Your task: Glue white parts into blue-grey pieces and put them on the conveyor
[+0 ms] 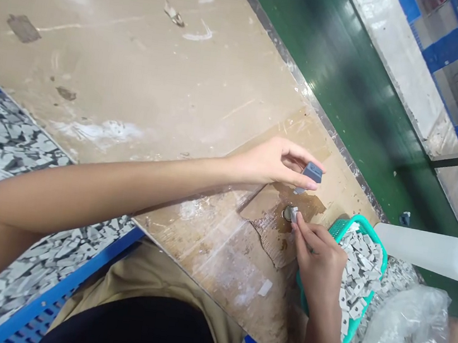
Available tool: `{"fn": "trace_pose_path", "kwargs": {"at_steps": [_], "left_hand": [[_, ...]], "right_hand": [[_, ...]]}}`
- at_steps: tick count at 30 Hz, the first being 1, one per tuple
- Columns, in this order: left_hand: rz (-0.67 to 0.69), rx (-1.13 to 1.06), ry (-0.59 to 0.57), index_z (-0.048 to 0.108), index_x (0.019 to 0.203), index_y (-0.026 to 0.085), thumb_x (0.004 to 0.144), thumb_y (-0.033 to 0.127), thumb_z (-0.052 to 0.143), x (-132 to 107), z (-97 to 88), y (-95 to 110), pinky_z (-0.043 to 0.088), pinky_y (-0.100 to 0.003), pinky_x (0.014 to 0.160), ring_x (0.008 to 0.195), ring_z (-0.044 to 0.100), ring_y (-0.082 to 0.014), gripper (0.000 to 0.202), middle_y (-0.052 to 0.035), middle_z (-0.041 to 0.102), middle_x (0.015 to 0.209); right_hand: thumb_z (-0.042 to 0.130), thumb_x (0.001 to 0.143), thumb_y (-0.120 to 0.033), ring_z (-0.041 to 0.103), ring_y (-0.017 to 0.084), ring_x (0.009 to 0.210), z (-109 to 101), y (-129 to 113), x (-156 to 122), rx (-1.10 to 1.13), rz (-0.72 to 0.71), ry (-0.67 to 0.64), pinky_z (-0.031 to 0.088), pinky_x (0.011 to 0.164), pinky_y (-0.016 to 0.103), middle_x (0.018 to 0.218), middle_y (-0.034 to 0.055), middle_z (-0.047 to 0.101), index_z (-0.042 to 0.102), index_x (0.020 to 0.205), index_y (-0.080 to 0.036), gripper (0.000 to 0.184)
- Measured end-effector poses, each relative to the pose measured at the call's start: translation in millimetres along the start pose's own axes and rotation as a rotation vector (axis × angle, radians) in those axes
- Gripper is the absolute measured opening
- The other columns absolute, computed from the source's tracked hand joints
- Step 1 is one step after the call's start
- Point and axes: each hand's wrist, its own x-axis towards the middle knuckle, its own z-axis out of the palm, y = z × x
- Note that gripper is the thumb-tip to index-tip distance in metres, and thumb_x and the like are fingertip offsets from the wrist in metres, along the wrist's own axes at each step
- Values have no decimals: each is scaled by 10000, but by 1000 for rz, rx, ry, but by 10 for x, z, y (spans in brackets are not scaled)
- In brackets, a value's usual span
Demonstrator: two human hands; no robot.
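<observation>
My left hand (283, 164) grips a small dark grey block (313, 172) between thumb and fingers, just above the worktable. Below the block a bit of light grey shows; I cannot tell whether it is joined to it. My right hand (319, 256) pinches a small light grey plastic piece (294, 214) at a small round dish (287, 213). The dish sits on a wet, torn sheet of brown cardboard (261, 209). Close beside my right wrist stands a green basket (383, 265) full of small grey pieces (358, 261).
A white bottle (425, 251) with a blue cap lies beyond the basket, near a clear plastic bag (407, 324). A green conveyor belt (337, 56) runs along the table's far edge. At the left, a blue crate (65, 290) holds many grey pieces. A loose piece (265, 287) lies on the table.
</observation>
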Motion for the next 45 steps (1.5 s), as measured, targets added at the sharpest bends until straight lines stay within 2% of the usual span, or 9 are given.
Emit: {"fn": "trace_pose_path", "kwargs": {"at_steps": [6, 13, 20, 26, 29, 32, 35, 38, 45], "left_hand": [[-37, 22, -53, 761, 1057, 127, 701, 156, 816, -20, -11, 43, 545, -317, 923, 955, 702, -172, 361, -94, 757, 1033], [-128, 2, -62, 758, 1066, 121, 699, 130, 819, -25, 1, 46, 559, -324, 899, 912, 705, -167, 372, -88, 761, 988], [-103, 7, -50, 755, 968, 105, 719, 117, 800, -44, 26, 44, 553, -306, 903, 892, 702, -152, 253, -73, 758, 957], [-83, 102, -19, 724, 930, 95, 736, 109, 774, -70, 71, 44, 561, -268, 823, 824, 711, -136, 200, -55, 754, 881], [-99, 151, -77, 720, 894, 104, 717, 88, 775, -103, 104, 27, 575, -276, 796, 801, 723, -149, 187, -37, 753, 816], [-64, 198, -199, 731, 894, 123, 714, 96, 783, -135, 121, -8, 577, -259, 785, 804, 732, -149, 190, -31, 768, 836], [27, 258, -293, 753, 923, 128, 720, 111, 797, -161, 127, -21, 571, -227, 768, 800, 733, -140, 209, -42, 777, 877], [97, 318, -333, 769, 946, 133, 723, 116, 808, -180, 137, 7, 564, -202, 751, 783, 731, -132, 227, -43, 781, 879], [67, 382, -353, 790, 960, 156, 714, 124, 821, -191, 160, 56, 560, -179, 732, 777, 734, -130, 250, -36, 788, 886]], "right_hand": [[555, 992, -254, 686, 123, 696, 17, 16, -2, -42, -79, 40, 568, 664, 209, 831, 46, 746, 765, 1088, -166, 247], [571, 983, -227, 676, 115, 692, 12, 9, 14, -41, -102, 28, 570, 672, 202, 831, 43, 736, 761, 1076, -147, 226], [606, 955, -174, 688, 118, 718, 7, 14, 10, -2, -102, 34, 567, 693, 196, 834, 45, 734, 754, 1095, -121, 211], [654, 912, -125, 699, 128, 801, -100, -33, -12, 121, -9, 207, 564, 741, 221, 921, 31, 759, 752, 1130, -210, 254], [670, 894, -105, 690, 128, 833, -158, -40, -43, 189, 36, 315, 557, 750, 239, 953, 6, 753, 731, 1172, -287, 339], [666, 885, -73, 682, 126, 856, -187, -35, -70, 251, 29, 387, 553, 748, 251, 967, -13, 737, 714, 1187, -354, 415], [643, 884, -40, 681, 130, 864, -190, -32, -83, 285, -26, 389, 561, 754, 264, 982, -12, 729, 708, 1194, -373, 459], [617, 882, -8, 685, 140, 867, -183, -33, -84, 282, -69, 378, 572, 754, 279, 1000, -5, 728, 700, 1209, -378, 501], [573, 875, 32, 693, 147, 876, -187, -39, -79, 266, -120, 345, 582, 733, 283, 1019, 5, 728, 687, 1230, -386, 561]]}}
